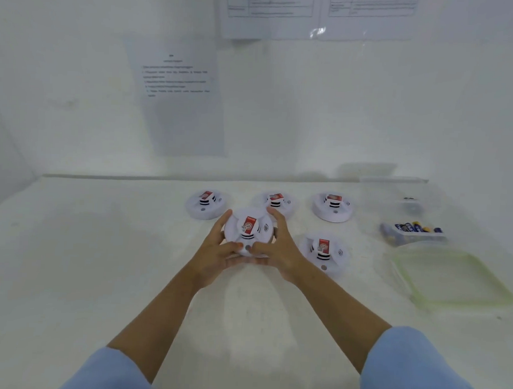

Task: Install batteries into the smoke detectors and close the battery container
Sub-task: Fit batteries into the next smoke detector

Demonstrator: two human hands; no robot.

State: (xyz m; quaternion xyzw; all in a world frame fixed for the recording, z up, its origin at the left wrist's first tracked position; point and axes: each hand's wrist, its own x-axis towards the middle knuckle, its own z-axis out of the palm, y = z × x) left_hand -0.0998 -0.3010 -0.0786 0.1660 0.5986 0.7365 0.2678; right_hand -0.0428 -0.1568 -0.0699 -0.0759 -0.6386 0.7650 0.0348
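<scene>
A round white smoke detector (249,230) with a red label is held above the white table between both hands. My left hand (217,251) grips its left rim, thumb on the front edge. My right hand (279,248) grips its right rim, fingers curled over the far side. Several more white detectors lie on the table: far left (206,204), far middle (278,201) partly hidden by my fingers, far right (333,206), and one near right (324,251). A clear plastic battery container (396,200) stands open at the right, with several blue batteries (412,229) inside it.
The container's clear lid (451,279) with a greenish rim lies on the table in front of the container. A white wall with taped paper sheets (180,102) rises behind the table (100,246).
</scene>
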